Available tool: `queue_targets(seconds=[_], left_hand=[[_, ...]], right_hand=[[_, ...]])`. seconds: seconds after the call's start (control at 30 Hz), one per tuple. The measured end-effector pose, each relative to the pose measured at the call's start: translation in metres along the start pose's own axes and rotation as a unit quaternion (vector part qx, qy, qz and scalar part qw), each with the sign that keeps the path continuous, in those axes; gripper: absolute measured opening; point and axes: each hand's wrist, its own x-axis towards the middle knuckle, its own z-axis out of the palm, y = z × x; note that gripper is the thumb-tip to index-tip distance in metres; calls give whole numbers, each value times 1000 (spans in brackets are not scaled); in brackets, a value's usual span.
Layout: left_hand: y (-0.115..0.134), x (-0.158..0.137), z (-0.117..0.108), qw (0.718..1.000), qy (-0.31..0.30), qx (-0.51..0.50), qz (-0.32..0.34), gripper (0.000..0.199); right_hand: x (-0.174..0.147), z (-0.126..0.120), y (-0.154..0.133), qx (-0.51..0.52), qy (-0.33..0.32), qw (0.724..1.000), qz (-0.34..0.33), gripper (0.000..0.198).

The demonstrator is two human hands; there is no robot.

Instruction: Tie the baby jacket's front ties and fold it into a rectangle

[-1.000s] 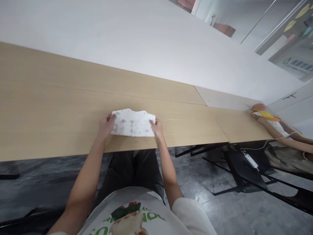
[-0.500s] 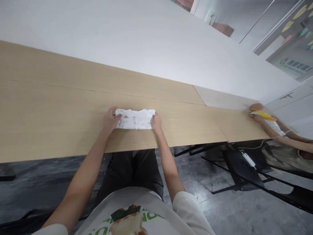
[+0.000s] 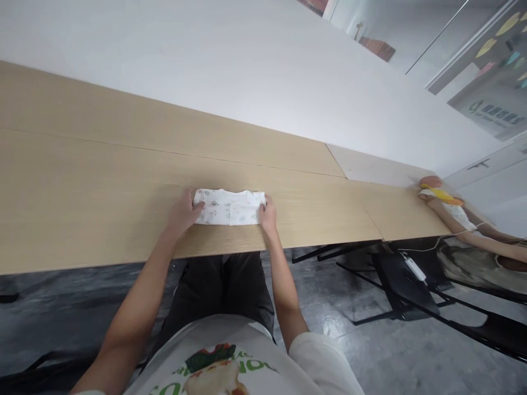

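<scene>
A white folded cloth garment with small dark prints lies as a wide strip near the front of the wooden table. Its upper edge dips slightly in the middle, and a vertical seam runs down its centre. My left hand grips the left end, thumb on top and fingers behind. At the right end my right hand pinches the cloth the same way. The undersides of both ends are hidden by my fingers.
A white wall runs along the table's far edge. To the right, another person's arms rest near a yellow and white item on the table. Black folding chairs stand below, one bearing a white power strip.
Both hands have brought the garment slightly nearer to me and a touch to the right. It appears lower and flatter on the table, still held at both ends.
</scene>
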Motion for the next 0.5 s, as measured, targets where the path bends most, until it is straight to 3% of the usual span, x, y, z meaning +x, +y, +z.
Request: queue_targets(seconds=[0.3, 0.5], left_hand=[[-6, -5, 3, 1000, -8, -7, 8, 59], [-9, -5, 7, 1000, 15, -21, 4, 55]], right_hand=[[-2, 0, 14, 51, -8, 999, -8, 45], [-5, 2, 14, 64, 25, 997, -22, 44]])
